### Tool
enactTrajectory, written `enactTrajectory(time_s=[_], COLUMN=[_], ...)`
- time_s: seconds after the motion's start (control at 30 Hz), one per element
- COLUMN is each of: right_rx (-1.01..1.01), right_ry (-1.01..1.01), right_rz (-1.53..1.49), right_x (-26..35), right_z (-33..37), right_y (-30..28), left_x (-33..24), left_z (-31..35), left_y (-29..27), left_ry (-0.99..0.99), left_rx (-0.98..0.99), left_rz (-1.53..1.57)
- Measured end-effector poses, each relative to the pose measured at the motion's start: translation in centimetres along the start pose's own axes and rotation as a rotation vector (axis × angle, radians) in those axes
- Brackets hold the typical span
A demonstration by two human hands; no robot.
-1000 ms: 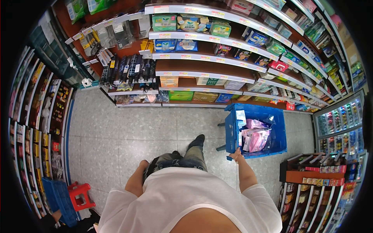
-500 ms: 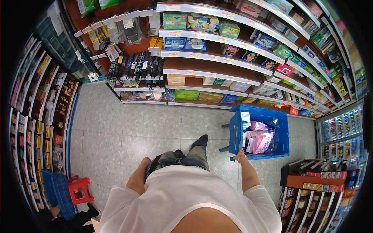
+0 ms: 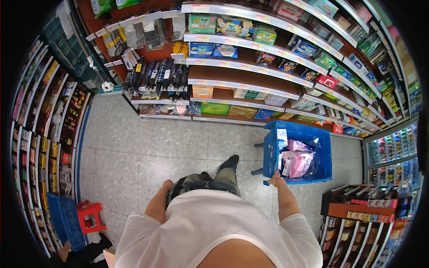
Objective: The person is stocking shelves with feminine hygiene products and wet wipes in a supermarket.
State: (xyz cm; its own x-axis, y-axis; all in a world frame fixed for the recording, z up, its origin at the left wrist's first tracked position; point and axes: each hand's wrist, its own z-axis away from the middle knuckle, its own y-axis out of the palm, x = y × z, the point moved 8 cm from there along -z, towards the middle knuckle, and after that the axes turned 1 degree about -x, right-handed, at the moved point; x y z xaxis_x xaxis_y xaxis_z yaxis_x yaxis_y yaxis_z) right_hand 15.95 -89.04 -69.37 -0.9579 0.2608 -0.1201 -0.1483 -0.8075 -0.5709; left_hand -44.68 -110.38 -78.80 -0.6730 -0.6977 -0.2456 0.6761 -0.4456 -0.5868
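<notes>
My right hand (image 3: 277, 179) is at the near left corner of a blue plastic crate (image 3: 298, 179), its fingers closed on the rim. Inside the crate lie several pink and white plastic packages (image 3: 300, 163), heaped toward its left side. A white and blue label or packet shows along the crate's left inner wall. Dark legs stick out to the left beneath the crate, so it stands on something low. My left hand (image 3: 168, 185) hangs beside my left hip; its fingers are mostly hidden against my trousers, and nothing shows in it.
Shelves (image 3: 243, 83) of packaged goods curve along the front and right, with umbrellas (image 3: 156, 73) at their left end. Left are more shelves, a red stool (image 3: 90, 217), a blue crate (image 3: 65, 219) and a person's arm and foot. A snack rack (image 3: 357, 207) stands near right.
My hands and the crate barely move. At the lower left, the other person's arm and dark-clothed leg have shifted a little, and a shoe now shows.
</notes>
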Motion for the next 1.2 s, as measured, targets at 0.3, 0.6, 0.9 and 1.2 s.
enactTrajectory(time_s=[0.3,0.6,0.9,1.2], right_rx=[-0.086,-0.03,-0.123,-0.043], right_ry=[0.018,0.005,0.002,0.02], right_rz=[0.082,0.056,0.049,-0.006], right_x=[-0.1,0.1,-1.3,0.0], right_z=[-0.1,0.0,-3.2,-0.1], right_y=[-0.1,0.2,1.2,0.4], left_x=[-0.4,-0.4,-0.4,0.4], left_z=[0.1,-0.1,-0.8,-1.1], left_y=[-0.1,0.1,0.3,0.5], left_ry=[-0.004,0.018,0.041,0.032], left_rx=[-0.023,-0.001,0.003,-0.006], left_rz=[0.014,0.019,0.003,0.024])
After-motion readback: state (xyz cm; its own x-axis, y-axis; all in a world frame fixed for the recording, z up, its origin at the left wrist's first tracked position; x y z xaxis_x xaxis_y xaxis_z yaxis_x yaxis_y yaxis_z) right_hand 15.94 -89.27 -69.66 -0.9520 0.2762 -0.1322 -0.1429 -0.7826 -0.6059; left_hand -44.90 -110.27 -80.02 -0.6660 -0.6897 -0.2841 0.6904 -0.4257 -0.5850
